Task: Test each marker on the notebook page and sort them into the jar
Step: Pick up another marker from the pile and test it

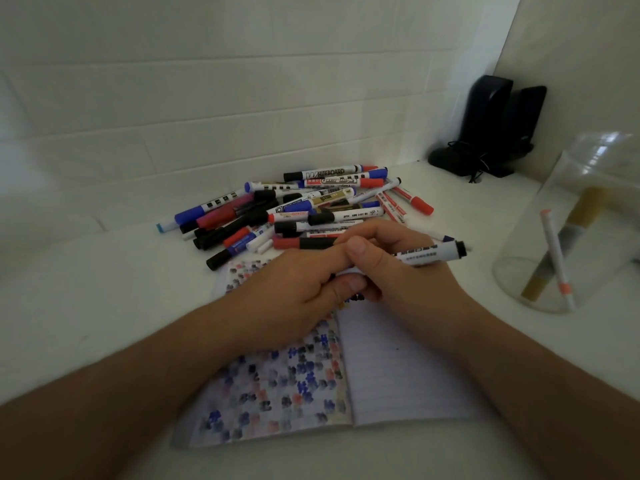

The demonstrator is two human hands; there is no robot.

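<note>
jar (568, 216) cut off at right edge, marker (429, 252) tip hidden — hands cover it

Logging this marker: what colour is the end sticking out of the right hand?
Black, on the held marker, in the head view.

You had glossy, smooth plastic markers (304, 206) piled on a smooth, matt white tabletop (104, 289). Your notebook (398, 368) showed matt lined paper, ink-blotched on its left page. The jar (571, 216) looked clear and shiny, glass or plastic, and the speakers (491, 123) were semi-gloss black plastic.
</note>
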